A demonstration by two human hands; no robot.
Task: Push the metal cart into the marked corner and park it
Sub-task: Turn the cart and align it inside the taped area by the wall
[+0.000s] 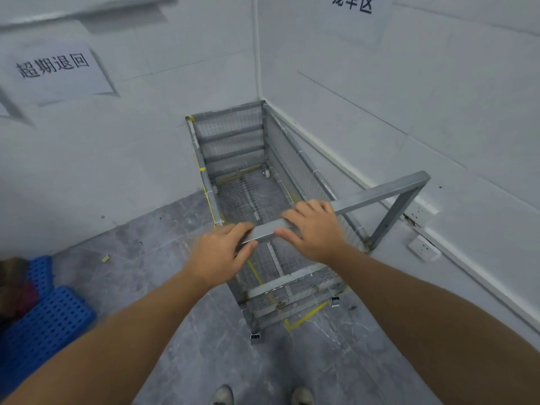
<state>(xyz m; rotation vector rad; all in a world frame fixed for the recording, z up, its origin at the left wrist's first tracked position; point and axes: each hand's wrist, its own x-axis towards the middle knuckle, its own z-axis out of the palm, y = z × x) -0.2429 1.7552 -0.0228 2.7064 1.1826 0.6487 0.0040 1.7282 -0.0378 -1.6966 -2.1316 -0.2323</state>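
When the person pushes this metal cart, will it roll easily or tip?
The metal cart probably rolls easily: a small wheel shows underneath. It looks empty, so likely light. The tall mesh sides might make it tippy if pushed at the top bar.

Left wall sheet [55, 70] reads "超期退回"; right wall sign [353, 4], cut off, ends in "区".

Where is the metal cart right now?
The metal cart sits in the middle of the head view, its far end in the corner where the two white walls meet, over yellow floor tape. Both hands rest on its near top bar.
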